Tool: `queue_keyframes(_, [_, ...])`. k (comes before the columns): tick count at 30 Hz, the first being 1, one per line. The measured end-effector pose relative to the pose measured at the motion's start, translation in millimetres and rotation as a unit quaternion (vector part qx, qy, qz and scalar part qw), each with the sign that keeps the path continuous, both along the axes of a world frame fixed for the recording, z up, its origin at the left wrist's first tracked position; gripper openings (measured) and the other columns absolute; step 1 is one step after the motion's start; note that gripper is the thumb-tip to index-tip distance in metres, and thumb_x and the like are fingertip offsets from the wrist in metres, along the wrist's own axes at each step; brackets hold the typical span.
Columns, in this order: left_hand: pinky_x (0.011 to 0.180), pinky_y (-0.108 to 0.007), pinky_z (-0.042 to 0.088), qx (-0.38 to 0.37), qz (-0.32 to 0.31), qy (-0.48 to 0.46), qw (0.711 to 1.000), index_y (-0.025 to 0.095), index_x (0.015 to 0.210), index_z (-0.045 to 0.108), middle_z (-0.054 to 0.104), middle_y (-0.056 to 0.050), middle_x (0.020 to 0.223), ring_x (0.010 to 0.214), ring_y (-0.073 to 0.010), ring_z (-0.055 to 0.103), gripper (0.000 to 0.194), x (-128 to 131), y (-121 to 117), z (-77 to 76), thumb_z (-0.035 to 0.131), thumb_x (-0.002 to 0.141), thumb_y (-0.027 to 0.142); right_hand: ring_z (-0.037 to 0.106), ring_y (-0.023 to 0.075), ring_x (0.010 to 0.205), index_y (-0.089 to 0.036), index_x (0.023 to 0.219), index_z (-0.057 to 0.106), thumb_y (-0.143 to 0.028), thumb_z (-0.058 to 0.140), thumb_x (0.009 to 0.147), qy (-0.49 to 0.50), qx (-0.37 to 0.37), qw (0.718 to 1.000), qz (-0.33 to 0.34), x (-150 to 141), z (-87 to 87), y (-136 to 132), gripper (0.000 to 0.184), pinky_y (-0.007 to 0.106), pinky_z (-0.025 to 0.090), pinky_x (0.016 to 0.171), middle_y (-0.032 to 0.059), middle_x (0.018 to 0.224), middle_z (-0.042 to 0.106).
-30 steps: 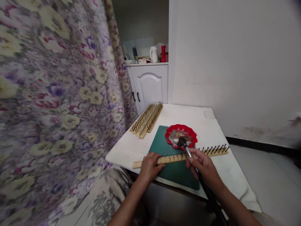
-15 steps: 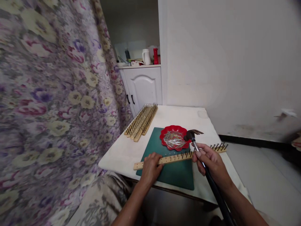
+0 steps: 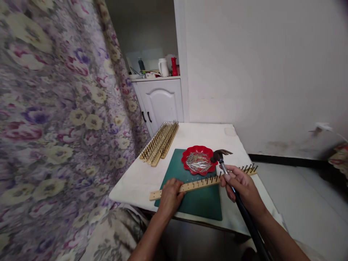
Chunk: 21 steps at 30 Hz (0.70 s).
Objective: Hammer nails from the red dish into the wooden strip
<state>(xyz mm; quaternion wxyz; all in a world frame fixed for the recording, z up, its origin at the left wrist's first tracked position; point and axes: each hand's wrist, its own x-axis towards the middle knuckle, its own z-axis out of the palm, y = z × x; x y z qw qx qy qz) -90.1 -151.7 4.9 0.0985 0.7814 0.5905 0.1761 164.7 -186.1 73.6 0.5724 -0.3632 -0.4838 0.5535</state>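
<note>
A long wooden strip (image 3: pixel 193 185) with a row of dark nails along its right part lies across a green cutting mat (image 3: pixel 195 197). My left hand (image 3: pixel 170 197) presses down on the strip's left part, fingers curled over it. My right hand (image 3: pixel 240 185) grips a claw hammer (image 3: pixel 220 156) high on its shaft, with the head raised just right of a red scalloped dish (image 3: pixel 187 156) that holds several loose nails.
The mat rests on a small white table (image 3: pixel 130 181). A stack of nailed wooden strips (image 3: pixel 159 142) lies at the table's far left. A flowered curtain (image 3: pixel 59 119) hangs on the left, a white wall on the right, a white cabinet (image 3: pixel 160 101) behind.
The hammer head rose from over the dish to the right of it a second ago and has since held still. The view shifted right. My left hand stays on the strip.
</note>
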Motion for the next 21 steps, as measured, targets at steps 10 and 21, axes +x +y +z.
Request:
queue_keyframes(10, [0.079, -0.032, 0.037, -0.014, -0.011, 0.039, 0.999, 0.023, 0.102, 0.06, 0.058, -0.006, 0.1, 0.096, -0.0223, 0.051, 0.021, -12.5, -7.1, 2.2, 0.053, 0.082, 0.026, 0.04, 0.0039, 0.033, -0.017, 0.107, 0.053, -0.035, 0.058, 0.084, -0.01, -0.006, 1.0, 0.003, -2.3, -1.2, -0.2, 0.029, 0.017, 0.028, 0.033, -0.0027, 0.066, 0.058])
queue_keyframes(21, [0.086, -0.035, 0.036, -0.034, -0.005, 0.034, 0.999, 0.023, 0.117, 0.054, 0.058, -0.007, 0.11, 0.102, -0.0235, 0.051, 0.041, -14.8, -9.0, 8.4, 0.06, 0.077, 0.027, 0.04, 0.0024, 0.032, -0.017, 0.107, 0.053, -0.034, 0.061, 0.083, 0.01, -0.015, 1.0, 0.017, -4.2, -7.4, 5.2, 0.031, 0.015, 0.029, 0.031, -0.0027, 0.065, 0.06])
